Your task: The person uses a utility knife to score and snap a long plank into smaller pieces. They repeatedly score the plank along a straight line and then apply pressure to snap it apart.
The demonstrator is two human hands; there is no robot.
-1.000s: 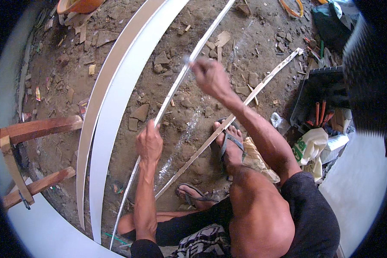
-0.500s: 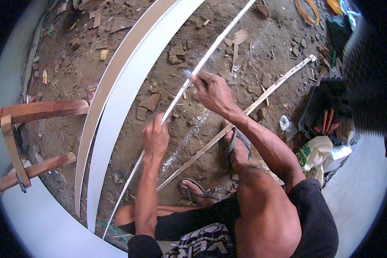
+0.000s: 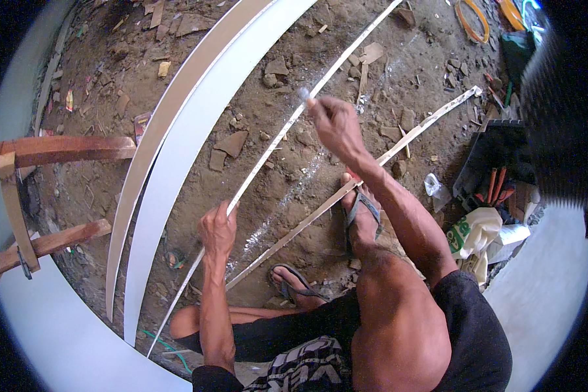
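Note:
A long, thin white strip [image 3: 277, 140] runs diagonally across the dirt from lower left to upper right. My left hand [image 3: 218, 228] is closed around its lower part. Higher up, my right hand [image 3: 338, 127] is pinched on a small pale, bluish piece [image 3: 305, 95], too blurred to name, held at the strip's edge. A second pale narrow strip [image 3: 402, 145] lies on the ground by my right foot, partly hidden behind my right forearm.
Two long curved-looking boards, one brown [image 3: 170, 104] and one white [image 3: 199, 130], stand to the left beside wooden bars [image 3: 65, 149]. Stone chips [image 3: 230, 142] litter the dirt. At right are a black crate [image 3: 460, 176], orange-handled tools [image 3: 496, 186] and a cloth bag [image 3: 473, 232].
My right hand has moved up and to the right along the strip with the small piece. My left hand has slid lower and to the left on it.

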